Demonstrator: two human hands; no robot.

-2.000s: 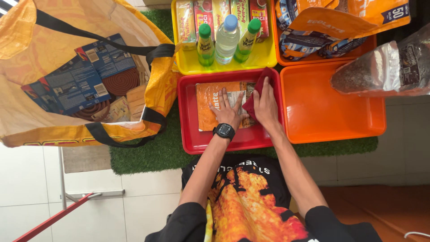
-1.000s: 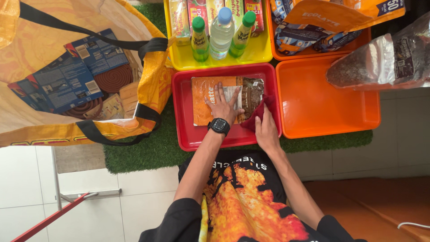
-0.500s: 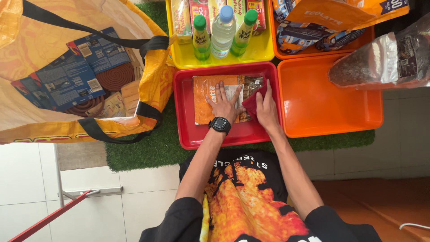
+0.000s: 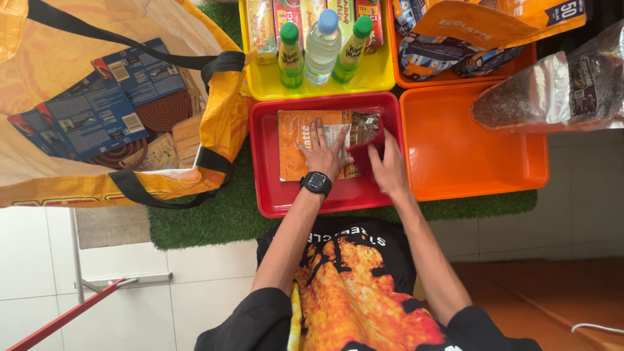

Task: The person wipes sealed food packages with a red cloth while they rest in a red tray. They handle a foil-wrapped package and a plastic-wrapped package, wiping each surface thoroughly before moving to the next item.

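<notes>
My left hand (image 4: 322, 153), with a black watch on the wrist, presses flat on an orange flat packet (image 4: 300, 149) lying in the red tray (image 4: 273, 195). My right hand (image 4: 389, 170) holds a dark red cloth (image 4: 372, 151) against the packet's right end, where its clear part shows dark grains. Motion blurs the right hand and the cloth. Both hands are inside the red tray.
A yellow tray (image 4: 364, 81) behind holds three bottles (image 4: 322, 45) and several packets. An orange tray (image 4: 468, 156) lies to the right, and another with orange bags (image 4: 481, 32) behind it. A silver-and-clear bag (image 4: 552, 91) overhangs the right. A big yellow bag (image 4: 130, 104) with blue boxes stands left on green turf.
My right hand has been rubbing the cloth up and down along the packet's right end; since half a second ago it slid slightly down and right. My left hand stays pressed on the packet.
</notes>
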